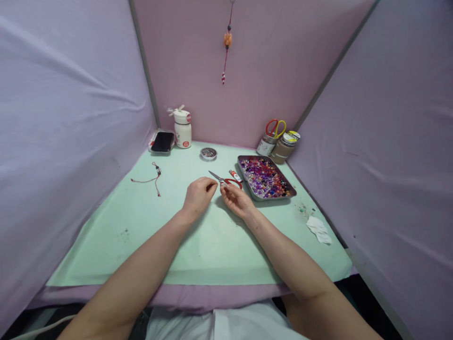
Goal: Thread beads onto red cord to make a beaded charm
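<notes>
I see L hand point(198, 193) & R hand point(236, 198) meet fingertip to fingertip mid green mat point(212, 245), both pinched closed. Whatever's btwn them is too small to tell. Red-handled scissors point(226, 180) lie just beyond R fingertips, bead tray point(276, 197) near on the right.

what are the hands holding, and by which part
Cannot be told: left hand and right hand meet with fingers pinched, anything between them too small to see. The red-handled metal scissors lie beside them.

mint-green table cover point(212, 245), red-handled scissors point(226, 180), purple-red beads point(264, 178)
</notes>
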`<action>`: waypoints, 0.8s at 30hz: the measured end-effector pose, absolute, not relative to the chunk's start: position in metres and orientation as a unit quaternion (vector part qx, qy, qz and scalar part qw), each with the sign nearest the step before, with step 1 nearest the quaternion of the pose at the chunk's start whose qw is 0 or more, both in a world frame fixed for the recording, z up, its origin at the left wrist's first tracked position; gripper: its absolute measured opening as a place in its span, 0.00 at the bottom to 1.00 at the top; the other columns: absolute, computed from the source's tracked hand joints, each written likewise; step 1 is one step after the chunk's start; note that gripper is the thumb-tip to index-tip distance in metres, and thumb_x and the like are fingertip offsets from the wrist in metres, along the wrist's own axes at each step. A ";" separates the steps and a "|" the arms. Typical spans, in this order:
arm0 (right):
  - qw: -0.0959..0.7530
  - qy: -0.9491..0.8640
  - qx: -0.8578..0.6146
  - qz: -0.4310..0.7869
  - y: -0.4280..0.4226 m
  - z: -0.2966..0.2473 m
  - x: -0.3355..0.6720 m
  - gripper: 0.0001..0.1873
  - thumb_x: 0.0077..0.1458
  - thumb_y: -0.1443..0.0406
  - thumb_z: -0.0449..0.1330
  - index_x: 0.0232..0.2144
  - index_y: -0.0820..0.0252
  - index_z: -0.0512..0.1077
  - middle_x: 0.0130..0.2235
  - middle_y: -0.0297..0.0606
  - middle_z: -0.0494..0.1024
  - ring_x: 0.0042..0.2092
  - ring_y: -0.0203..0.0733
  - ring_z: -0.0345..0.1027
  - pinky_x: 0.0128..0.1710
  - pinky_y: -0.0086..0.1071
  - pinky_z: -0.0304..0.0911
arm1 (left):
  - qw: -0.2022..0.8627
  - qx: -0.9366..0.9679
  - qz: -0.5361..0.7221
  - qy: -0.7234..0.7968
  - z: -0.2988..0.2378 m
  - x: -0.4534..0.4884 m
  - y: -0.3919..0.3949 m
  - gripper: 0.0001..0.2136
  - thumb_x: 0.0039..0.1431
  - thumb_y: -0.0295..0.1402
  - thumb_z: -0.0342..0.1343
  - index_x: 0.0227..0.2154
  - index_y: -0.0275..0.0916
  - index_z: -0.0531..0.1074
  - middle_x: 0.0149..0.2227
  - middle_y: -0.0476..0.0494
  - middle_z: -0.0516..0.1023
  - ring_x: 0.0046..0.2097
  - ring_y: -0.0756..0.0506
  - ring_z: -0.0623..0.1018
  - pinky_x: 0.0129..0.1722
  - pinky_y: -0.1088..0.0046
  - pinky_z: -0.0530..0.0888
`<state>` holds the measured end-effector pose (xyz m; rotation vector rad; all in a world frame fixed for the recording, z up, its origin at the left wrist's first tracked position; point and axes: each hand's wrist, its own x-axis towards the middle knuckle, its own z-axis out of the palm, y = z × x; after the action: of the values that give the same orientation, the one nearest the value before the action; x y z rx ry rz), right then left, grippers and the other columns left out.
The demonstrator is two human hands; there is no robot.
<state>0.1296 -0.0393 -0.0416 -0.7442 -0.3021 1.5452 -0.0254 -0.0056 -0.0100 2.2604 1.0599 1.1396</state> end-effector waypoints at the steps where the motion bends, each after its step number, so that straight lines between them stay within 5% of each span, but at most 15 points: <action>1: 0.646 -0.131 -0.327 0.678 -0.039 -0.042 0.130 0.06 0.46 0.75 0.65 0.28 0.64 0.72 0.31 0.36 0.80 0.34 0.31 0.75 0.36 0.18 0.72 | 0.198 0.808 0.406 0.378 -0.010 -0.025 -0.005 0.08 0.56 0.28 0.52 0.28 0.39 0.76 0.30 0.46 0.79 0.32 0.48 0.75 0.36 0.73 0.69; 24: 0.643 -0.164 -0.329 0.672 -0.041 -0.045 0.129 0.08 0.43 0.73 0.68 0.26 0.62 0.73 0.30 0.34 0.80 0.35 0.32 0.76 0.37 0.19 0.72 | 0.210 0.805 0.414 0.370 -0.013 -0.024 -0.004 0.08 0.56 0.28 0.52 0.29 0.38 0.76 0.32 0.46 0.79 0.33 0.48 0.75 0.37 0.73 0.69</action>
<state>0.1288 -0.0406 -0.0447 -0.7486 -0.3731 1.5302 -0.0237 -0.0044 -0.0126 2.2375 1.0300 1.1514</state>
